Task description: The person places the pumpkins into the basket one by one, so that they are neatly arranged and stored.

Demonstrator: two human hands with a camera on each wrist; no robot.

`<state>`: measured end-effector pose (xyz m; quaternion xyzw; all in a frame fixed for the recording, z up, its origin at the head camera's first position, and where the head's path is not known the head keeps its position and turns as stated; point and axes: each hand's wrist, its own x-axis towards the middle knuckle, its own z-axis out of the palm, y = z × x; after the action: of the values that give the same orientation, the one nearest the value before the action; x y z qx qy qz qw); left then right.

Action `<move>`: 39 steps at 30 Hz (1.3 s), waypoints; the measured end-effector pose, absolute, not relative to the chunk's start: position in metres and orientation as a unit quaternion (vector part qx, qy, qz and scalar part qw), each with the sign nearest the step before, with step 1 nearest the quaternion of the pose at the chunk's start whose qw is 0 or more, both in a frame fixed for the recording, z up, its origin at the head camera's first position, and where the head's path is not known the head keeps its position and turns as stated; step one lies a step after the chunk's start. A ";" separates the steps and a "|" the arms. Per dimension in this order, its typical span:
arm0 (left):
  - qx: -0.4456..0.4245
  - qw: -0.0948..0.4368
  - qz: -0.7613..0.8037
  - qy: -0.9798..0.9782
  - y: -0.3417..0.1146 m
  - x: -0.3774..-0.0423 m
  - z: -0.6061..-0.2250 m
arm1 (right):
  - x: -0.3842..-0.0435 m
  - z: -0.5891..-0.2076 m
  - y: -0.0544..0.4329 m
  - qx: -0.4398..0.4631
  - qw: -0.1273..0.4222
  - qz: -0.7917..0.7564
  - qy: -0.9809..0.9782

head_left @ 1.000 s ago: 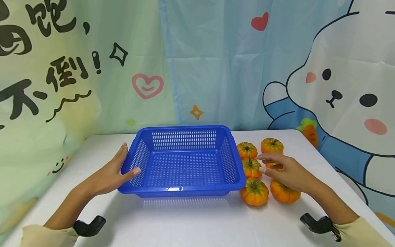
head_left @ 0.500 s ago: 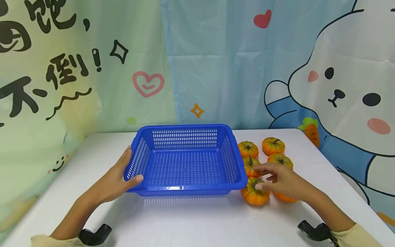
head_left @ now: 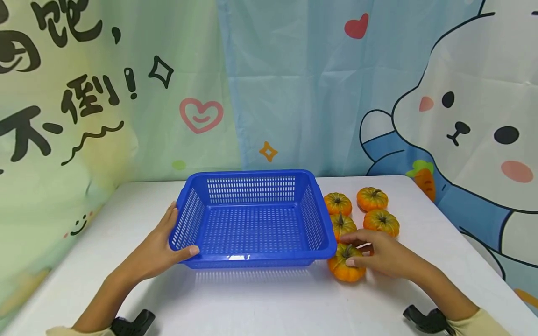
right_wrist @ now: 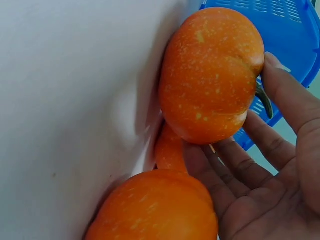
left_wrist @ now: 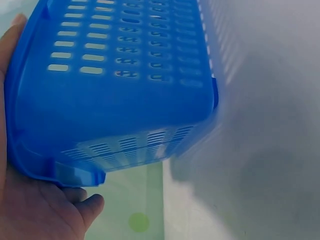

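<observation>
My left hand [head_left: 159, 252] holds the left end of a blue plastic basket [head_left: 269, 256], thumb over the rim and the other fingers along the outside. The basket's slotted wall [left_wrist: 115, 107] fills much of the left wrist view. My right hand [head_left: 384, 254] has its thumb and fingers around the front-left small orange pumpkin [head_left: 345, 270], beside the basket. In the right wrist view, the thumb is at this pumpkin [right_wrist: 210, 75] near its green stem, with fingers behind it. Another pumpkin [right_wrist: 157, 210] lies below; my right hand hides it in the head view.
Further pumpkins stand right of the basket: a back-left pumpkin [head_left: 337, 204], a middle-left pumpkin [head_left: 342, 224], a back-right pumpkin [head_left: 372, 199] and a middle-right pumpkin [head_left: 381, 221]. They rest on a white table [head_left: 252, 303]. A printed curtain [head_left: 294, 93] hangs behind.
My right hand has come down and toward me from above the middle pumpkins to the front-left one. My left hand has shifted slightly right onto the basket's rim.
</observation>
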<state>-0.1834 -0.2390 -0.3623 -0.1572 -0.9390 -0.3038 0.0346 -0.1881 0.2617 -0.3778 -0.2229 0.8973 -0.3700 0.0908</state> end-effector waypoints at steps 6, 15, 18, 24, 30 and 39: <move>-0.145 0.032 -0.304 -0.941 -0.238 -0.182 -0.360 | -0.189 -0.377 0.258 -0.228 0.095 -0.350 0.903; -0.140 0.042 -0.326 -0.934 -0.239 -0.181 -0.363 | -0.188 -0.380 0.254 -0.227 0.112 -0.334 0.908; -0.139 0.047 -0.332 -0.932 -0.238 -0.182 -0.365 | -0.187 -0.380 0.253 -0.225 0.117 -0.335 0.908; -0.138 0.054 -0.334 -0.931 -0.233 -0.184 -0.368 | -0.186 -0.379 0.252 -0.217 0.130 -0.337 0.907; -0.131 0.055 -0.329 -0.934 -0.232 -0.183 -0.369 | -0.186 -0.379 0.250 -0.214 0.148 -0.346 0.901; -0.127 0.052 -0.326 -0.935 -0.234 -0.182 -0.367 | -0.185 -0.376 0.251 -0.214 0.127 -0.334 0.909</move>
<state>-0.1820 -0.2340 -0.3668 -0.1271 -0.9354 -0.3258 0.0522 -0.1854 0.2511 -0.3763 -0.2141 0.9091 -0.3340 0.1268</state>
